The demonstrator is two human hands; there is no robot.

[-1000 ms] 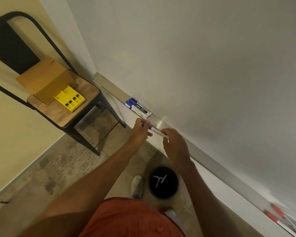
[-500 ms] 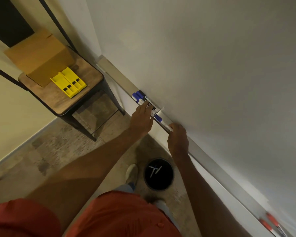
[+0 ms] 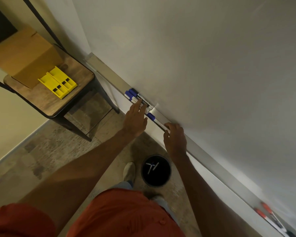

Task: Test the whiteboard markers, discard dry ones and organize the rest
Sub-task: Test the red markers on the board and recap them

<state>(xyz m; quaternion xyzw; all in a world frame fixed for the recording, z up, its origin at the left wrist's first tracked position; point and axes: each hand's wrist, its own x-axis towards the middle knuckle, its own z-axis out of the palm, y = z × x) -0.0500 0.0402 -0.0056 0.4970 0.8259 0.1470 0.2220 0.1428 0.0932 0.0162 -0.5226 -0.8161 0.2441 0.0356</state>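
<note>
Black bin (image 3: 155,171) holds markers (image 3: 152,166); right hand (image 3: 175,140) pinches a blue-capped marker (image 3: 156,120), left hand (image 3: 135,119) open.

We see a smooth, faintly glossy whiteboard (image 3: 203,65) with a brushed metal tray (image 3: 212,164). The markers (image 3: 138,98) look like shiny plastic. At upper left, a worn wooden chair seat (image 3: 58,101) carries matt cardboard (image 3: 24,55) and glossy yellow plastic (image 3: 58,83). The floor (image 3: 46,151) looks rough and mottled.

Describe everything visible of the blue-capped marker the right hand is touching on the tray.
The blue-capped marker has a blue cap, a white barrel and dark print too small to read. It lies flat along the whiteboard's metal tray, cap toward the other blue markers. The right hand covers its tail end; the left hand is beside its cap.
</note>
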